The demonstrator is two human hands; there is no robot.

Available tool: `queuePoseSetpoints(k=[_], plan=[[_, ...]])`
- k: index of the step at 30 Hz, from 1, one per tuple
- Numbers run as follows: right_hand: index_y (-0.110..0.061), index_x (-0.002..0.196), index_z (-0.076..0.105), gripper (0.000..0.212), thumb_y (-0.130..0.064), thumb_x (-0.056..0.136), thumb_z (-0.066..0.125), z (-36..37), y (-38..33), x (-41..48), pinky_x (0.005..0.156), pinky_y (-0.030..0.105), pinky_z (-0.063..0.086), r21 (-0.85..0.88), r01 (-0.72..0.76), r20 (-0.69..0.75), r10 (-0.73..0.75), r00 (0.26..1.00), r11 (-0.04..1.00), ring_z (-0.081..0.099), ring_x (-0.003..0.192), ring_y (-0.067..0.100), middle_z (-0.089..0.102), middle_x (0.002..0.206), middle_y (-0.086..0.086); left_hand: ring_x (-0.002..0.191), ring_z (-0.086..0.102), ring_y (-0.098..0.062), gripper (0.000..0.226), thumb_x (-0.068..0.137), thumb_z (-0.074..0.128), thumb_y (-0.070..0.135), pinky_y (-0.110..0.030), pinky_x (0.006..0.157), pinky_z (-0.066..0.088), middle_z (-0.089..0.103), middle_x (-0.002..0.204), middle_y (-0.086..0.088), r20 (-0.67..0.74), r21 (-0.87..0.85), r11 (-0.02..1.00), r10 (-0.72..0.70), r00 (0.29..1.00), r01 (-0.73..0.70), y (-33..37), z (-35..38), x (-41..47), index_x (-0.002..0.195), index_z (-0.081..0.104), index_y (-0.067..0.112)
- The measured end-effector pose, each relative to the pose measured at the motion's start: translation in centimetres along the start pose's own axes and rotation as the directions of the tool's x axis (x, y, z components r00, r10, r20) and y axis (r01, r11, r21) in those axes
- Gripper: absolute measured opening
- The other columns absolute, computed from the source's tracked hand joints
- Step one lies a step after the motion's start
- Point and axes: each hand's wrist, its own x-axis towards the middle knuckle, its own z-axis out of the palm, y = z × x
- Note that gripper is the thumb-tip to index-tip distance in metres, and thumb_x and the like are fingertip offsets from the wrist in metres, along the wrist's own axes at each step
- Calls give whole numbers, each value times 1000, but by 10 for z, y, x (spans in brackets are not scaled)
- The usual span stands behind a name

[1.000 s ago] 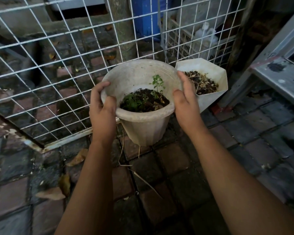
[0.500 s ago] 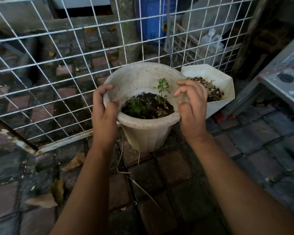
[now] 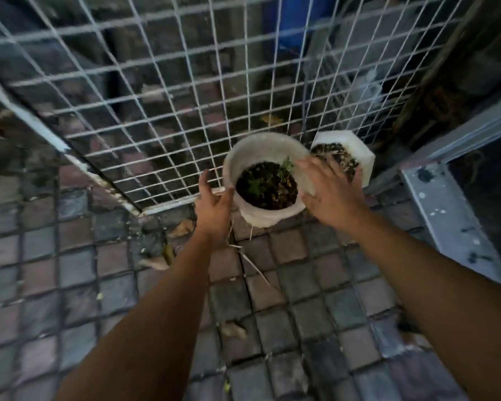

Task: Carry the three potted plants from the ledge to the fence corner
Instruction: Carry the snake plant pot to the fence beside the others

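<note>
A round off-white pot (image 3: pixel 258 149) with dark soil and a small green seedling stands on the paving against the white wire fence (image 3: pixel 162 91). Right behind it sits an angular white pot (image 3: pixel 356 149) filled with soil and dry bits. My left hand (image 3: pixel 214 204) hovers beside the round pot's left wall with fingers spread, apparently just off it. My right hand (image 3: pixel 330 195) is over the pot's right rim with fingers straight and splayed, holding nothing and covering part of the angular pot.
A grey metal frame (image 3: pixel 440 215) juts in at the right. Dry leaves (image 3: pixel 182 228) and thin twigs lie on the brick paving (image 3: pixel 287 299) near the fence base. Behind the mesh are a blue container (image 3: pixel 287 21) and a white crate.
Both hands have let go of the round pot and opened. The camera has risen and pulled back, so the pots look smaller and farther away.
</note>
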Motion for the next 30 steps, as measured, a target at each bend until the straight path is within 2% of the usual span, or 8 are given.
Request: queuePoseSetpoints(k=[3, 5, 7, 11, 13, 16, 24, 30], plan=[[-30, 153, 45, 57, -33, 98, 61, -82, -62, -35, 124, 64, 19, 158, 38, -73, -26, 997, 987, 22, 158, 33, 31, 170, -2, 144, 48, -24, 83, 88, 75, 62, -43, 121, 42, 37, 166, -15, -11, 5, 999, 44, 999, -44, 92, -62, -63, 157, 34, 44], [-24, 146, 56, 51, -29, 96, 65, -144, -111, -61, 121, 58, 30, 154, 130, -87, -117, 989, 979, 35, 152, 36, 43, 164, 2, 151, 48, -32, 77, 81, 76, 72, -56, 123, 44, 43, 164, -13, -25, -22, 996, 81, 996, -81, 161, -117, -108, 148, 43, 55], [-19, 141, 62, 46, -23, 95, 67, -217, -171, -86, 120, 50, 36, 195, 220, -108, -202, 973, 956, 43, 145, 36, 52, 156, 7, 147, 52, -37, 77, 83, 77, 66, -62, 119, 46, 49, 159, -16, -49, -60, 991, 115, 992, -118, 237, -179, -157, 150, 47, 44], [-19, 133, 69, 39, -19, 94, 70, -353, -303, -133, 110, 47, 45, 265, 325, -116, -304, 945, 908, 57, 132, 40, 65, 140, 12, 111, 66, 10, 43, 98, 71, 15, -14, 95, 56, 61, 130, -3, -140, -123, 977, 156, 978, -174, 388, -295, -263, 136, 51, 22], [-19, 132, 70, 38, -23, 94, 68, -412, -368, -147, 109, 46, 46, 279, 423, -97, -413, 906, 862, 58, 130, 38, 66, 137, 13, 104, 64, 19, 40, 97, 70, 12, -12, 94, 55, 62, 122, 7, -216, -135, 963, 200, 956, -232, 445, -352, -304, 131, 53, 26], [-20, 131, 70, 35, -22, 96, 65, -482, -466, -156, 108, 38, 45, 271, 533, -72, -536, 841, 801, 57, 127, 28, 62, 137, 7, 109, 64, 9, 40, 91, 73, 26, -14, 96, 54, 64, 119, 6, -317, -170, 936, 245, 916, -308, 499, -443, -347, 128, 58, 25], [-11, 109, 78, 33, -19, 82, 61, -559, -682, -137, 95, 11, 43, 290, 785, -349, -704, 619, 548, 65, 103, 13, 67, 109, -5, 99, 63, -3, 34, 97, 69, 5, -13, 85, 56, 63, 110, -5, -535, -23, 878, 393, 748, -478, 569, -655, -397, 119, 60, 30], [-28, 114, 74, 32, -30, 86, 59, -572, -795, -64, 106, 35, 48, 321, 845, -418, -737, 531, 428, 64, 117, 15, 66, 119, -10, 99, 65, 6, 33, 95, 72, 15, -19, 87, 55, 67, 110, -1, -672, 63, 856, 417, 612, -513, 599, -761, -363, 124, 61, 26]])
